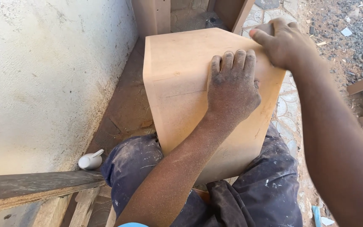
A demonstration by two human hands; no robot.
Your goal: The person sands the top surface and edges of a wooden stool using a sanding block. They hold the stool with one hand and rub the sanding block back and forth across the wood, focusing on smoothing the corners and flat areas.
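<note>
Person seated, legs in dusty dark trousers (148, 168), with a tall box of plain brown fibreboard (181, 84) standing between the knees. Left hand (232, 90) lies flat on the slanted top face of the box, palm down, fingers together and stretched away from the body, holding nothing, simply pressing on the panel; skin and forearm coated in fine sawdust. A faint pencil line crosses the panel just left of this hand, level with the knuckles. Right hand (284, 42) sits beyond and to the right of the left one, near but apart from it, at the far right corner of the box; it is curled over the edge there, thumb pointing left along the surface, fingers bent. Something thin and pale seems to be pinched under it, but I cannot tell what it is. To the left of the left hand, past the box edge, a rough whitewashed wall (51, 75) rises from a brown floor. Below the left forearm, near the left knee, a small white plastic bottle (90, 160) lies on the floor beside a worn wooden frame (38, 189). Right of the right arm, patterned tiles (288, 105), then gravel and scraps (349, 25).
</note>
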